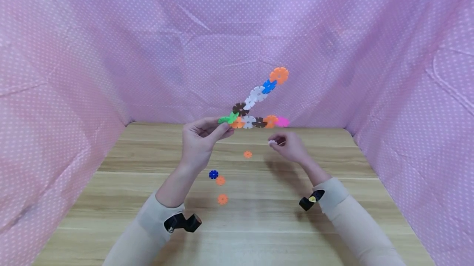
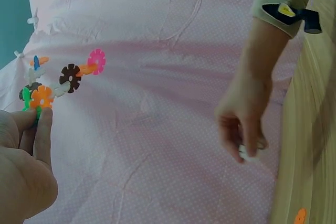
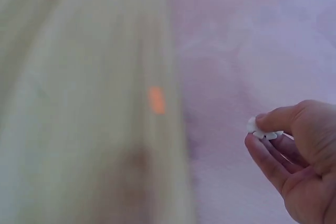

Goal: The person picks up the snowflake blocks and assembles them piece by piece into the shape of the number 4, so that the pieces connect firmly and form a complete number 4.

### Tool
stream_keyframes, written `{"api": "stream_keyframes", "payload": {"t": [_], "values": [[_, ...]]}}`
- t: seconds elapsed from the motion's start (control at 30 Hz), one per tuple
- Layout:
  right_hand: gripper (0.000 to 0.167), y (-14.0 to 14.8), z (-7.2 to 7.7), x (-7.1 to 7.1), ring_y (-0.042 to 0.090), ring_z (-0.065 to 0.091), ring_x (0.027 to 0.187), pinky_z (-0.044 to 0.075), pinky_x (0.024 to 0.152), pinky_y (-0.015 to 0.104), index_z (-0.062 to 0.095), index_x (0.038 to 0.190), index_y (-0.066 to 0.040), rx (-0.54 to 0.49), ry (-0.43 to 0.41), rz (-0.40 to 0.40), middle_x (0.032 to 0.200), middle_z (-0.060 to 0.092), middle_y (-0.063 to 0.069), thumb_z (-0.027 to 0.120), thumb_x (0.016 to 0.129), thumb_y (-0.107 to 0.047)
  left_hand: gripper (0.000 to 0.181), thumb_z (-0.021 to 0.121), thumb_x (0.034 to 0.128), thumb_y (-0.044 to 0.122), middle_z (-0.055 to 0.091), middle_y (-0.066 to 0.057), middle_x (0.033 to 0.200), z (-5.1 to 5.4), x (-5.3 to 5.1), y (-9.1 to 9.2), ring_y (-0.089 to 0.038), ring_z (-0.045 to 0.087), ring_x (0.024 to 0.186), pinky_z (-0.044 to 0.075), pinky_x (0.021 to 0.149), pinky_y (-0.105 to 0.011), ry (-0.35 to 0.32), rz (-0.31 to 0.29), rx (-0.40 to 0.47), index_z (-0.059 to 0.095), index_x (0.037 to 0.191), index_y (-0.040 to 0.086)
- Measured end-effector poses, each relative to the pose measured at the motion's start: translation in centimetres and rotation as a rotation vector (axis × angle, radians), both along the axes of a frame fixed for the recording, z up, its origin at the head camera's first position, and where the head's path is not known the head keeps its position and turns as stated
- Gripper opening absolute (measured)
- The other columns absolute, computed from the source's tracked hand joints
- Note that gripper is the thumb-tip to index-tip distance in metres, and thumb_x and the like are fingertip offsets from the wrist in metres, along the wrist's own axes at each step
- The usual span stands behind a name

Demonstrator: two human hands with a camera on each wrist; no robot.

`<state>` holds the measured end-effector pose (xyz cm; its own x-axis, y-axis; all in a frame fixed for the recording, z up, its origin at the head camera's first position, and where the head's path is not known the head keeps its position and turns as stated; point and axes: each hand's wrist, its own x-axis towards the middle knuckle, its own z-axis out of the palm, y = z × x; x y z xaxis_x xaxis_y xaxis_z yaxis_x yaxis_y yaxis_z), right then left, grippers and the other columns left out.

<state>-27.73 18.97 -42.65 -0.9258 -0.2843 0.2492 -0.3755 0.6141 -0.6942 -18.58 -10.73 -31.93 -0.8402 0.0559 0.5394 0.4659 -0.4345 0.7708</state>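
My left hand (image 1: pixel 200 140) pinches a green notched disc (image 1: pixel 224 120) at the corner of a V-shaped chain of interlocking plastic snowflake discs, held up above the table. One arm of the chain rises through dark brown (image 1: pixel 240 109), white and blue (image 1: pixel 269 86) to an orange disc (image 1: pixel 279 75). The other runs level through orange, white (image 1: pixel 249 122) and brown discs to a pink one (image 1: pixel 282 122). Below and right of that pink end, my right hand (image 1: pixel 290 146) holds a white snowflake disc (image 3: pixel 265 134) between thumb and fingers, apart from the chain.
Loose on the wooden table (image 1: pixel 259 216) lie a dark blue disc (image 1: pixel 213 174) and three orange discs, one of them (image 1: pixel 247 154) farther back. Pink dotted cloth (image 1: pixel 222 43) hangs around the back and sides. Each wrist wears a small black camera (image 1: pixel 192 222).
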Motion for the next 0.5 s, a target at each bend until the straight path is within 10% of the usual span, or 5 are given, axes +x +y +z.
{"api": "stream_keyframes", "payload": {"t": [0.3, 0.5], "values": [[0.020, 2.1, 5.0, 0.4, 0.002, 0.072, 0.080, 0.066, 0.078, 0.013, 0.072, 0.113, 0.013, -0.318, 0.068, -0.051, 0.102, 0.074, 0.032, 0.071, 0.098, 0.001, 0.047, 0.061, 0.0946, -0.021, 0.083, 0.004, 0.093, 0.0, 0.3, 0.0, -0.011, 0.081, 0.084, 0.071, 0.084, -0.034, -0.003, 0.026, -0.004, 0.083, 0.095, 0.021], [0.019, 2.0, 7.2, 1.8, 0.000, 0.073, 0.082, 0.067, 0.081, 0.014, 0.074, 0.111, 0.013, -0.421, 0.147, -0.040, 0.095, 0.079, 0.003, 0.074, 0.096, 0.002, 0.045, 0.064, 0.0947, -0.020, 0.083, 0.004, 0.093, -0.2, 0.2, -0.1, -0.011, 0.081, 0.084, 0.071, 0.084, -0.034, -0.004, 0.037, 0.005, 0.083, 0.095, 0.021]]}}
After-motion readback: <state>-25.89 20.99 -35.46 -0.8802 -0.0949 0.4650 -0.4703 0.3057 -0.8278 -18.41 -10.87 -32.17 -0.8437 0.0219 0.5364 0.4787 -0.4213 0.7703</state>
